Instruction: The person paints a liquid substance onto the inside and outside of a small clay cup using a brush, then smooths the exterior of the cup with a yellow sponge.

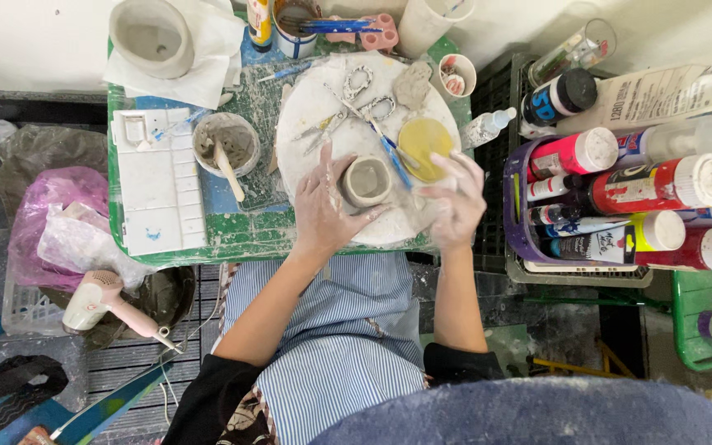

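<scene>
Left hand cups small grey clay cup on round white board, fingers wrapped on its left side. Right hand rests flat on board's right edge, clay-smeared, just below yellow sponge. Scissors and blue-handled tool lie on board. Slip bowl with wooden stick sits left on green desk. Paint bottles crowd the right.

Packaging: paint bottles, right side only.
Purple basket right of the table holds bottles lying on their sides: pink bottle, red bottle, both white-capped; yellow-capped tube with white label; second red bottle. Above them: black-capped jar with black label, long white labelled tube. No screens or signs.
</scene>
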